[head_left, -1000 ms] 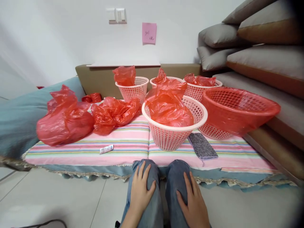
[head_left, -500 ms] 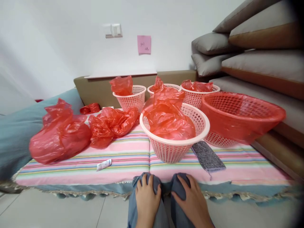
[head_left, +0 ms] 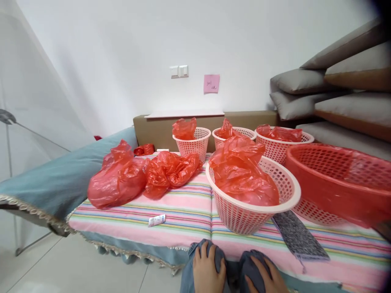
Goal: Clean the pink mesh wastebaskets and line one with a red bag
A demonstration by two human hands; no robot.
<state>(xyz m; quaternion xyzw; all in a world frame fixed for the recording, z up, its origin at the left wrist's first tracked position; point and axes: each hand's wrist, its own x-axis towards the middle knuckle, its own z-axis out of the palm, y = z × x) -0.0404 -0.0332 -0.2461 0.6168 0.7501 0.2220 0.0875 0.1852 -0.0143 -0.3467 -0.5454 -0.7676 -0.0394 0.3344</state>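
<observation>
My left hand [head_left: 208, 270] lies on my left knee with its fingers spread. On the other knee rests my right hand [head_left: 266, 276], its fingers also apart and nothing in it. Just beyond them stands a pink plastic basket [head_left: 241, 219] with a full-looking red plastic bag [head_left: 244, 175] in it. To its right is another basket [head_left: 320, 213], with a red bag [head_left: 342, 185] stretched over its rim. A grey cloth [head_left: 301, 236] lies by the front basket. Two filled red bags, one bulging [head_left: 116, 183] and one crumpled [head_left: 171, 171], sit at the left.
Three pink baskets [head_left: 195, 147] with red bags stand along the back. A small white packet [head_left: 157, 220] and a red roll [head_left: 145, 149] lie on the striped cloth [head_left: 183, 207]. Stacked cushions [head_left: 351, 106] rise at the right; a blue armrest [head_left: 76, 167] is at the left.
The view has turned left and up, so everything sits further right and lower in the picture. My hands stay on my knees, and the bags and baskets have not moved.
</observation>
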